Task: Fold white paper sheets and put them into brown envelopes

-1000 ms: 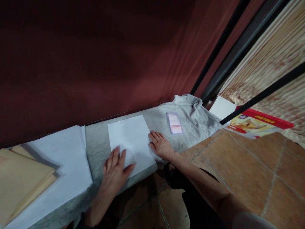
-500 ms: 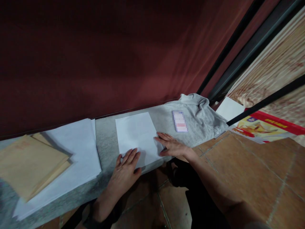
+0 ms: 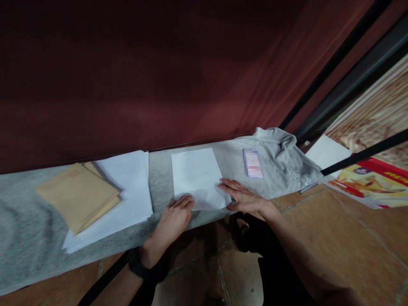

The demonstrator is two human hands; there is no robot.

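Observation:
A white sheet of paper [image 3: 196, 174] lies on the grey cloth covering a long narrow surface. My left hand [image 3: 175, 219] is at its near left corner, fingers drawn together and bent over the edge; the thumb is hidden. The sheet's near edge looks slightly raised and shaded. My right hand [image 3: 244, 197] rests on the right edge, fingers stretched out and the thumb apart near the near right corner. To the left is a stack of larger white sheets [image 3: 135, 182], with brown paper envelopes [image 3: 78, 193] lying askew on top.
A blurred-out pinkish card or phone [image 3: 253, 163] lies right of the sheet on the grey cloth [image 3: 161, 174], which bunches up at the right end. A dark red panel [image 3: 143, 93] rises behind. Black bars [image 3: 334, 63] and a red-yellow printed box [image 3: 376, 182] stand at right, above tiled floor.
The view has shifted, so the things sit farther right in the picture. My left hand's fingers, spread flat on the sheet before, are now drawn together at its near left corner. The right hand stays on the right edge.

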